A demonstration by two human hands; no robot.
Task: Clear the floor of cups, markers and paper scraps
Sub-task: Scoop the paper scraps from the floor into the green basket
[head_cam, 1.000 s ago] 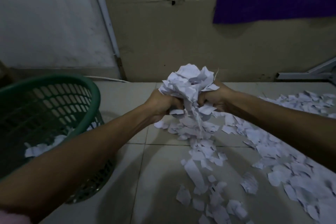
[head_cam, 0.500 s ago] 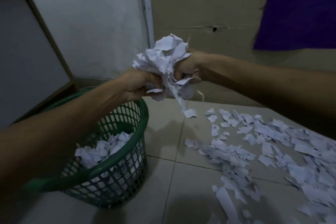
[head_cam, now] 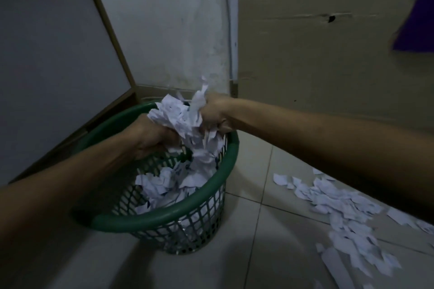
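We read no text, label, brand or number anywhere. The paper scraps [head_cam: 185,122] bunched between our fingers [head_cam: 212,122] carry small dark marks, too blurred to make out, and the green basket [head_cam: 164,214] below them bears no legible marking.

I've got both hands, left [head_cam: 155,135] and right [head_cam: 215,114], squeezing a white paper-scrap wad [head_cam: 185,122] over the green plastic mesh basket [head_cam: 164,214].

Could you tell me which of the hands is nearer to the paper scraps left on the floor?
Right. The right hand is on the side of the floor scraps; the left hand is across the basket.
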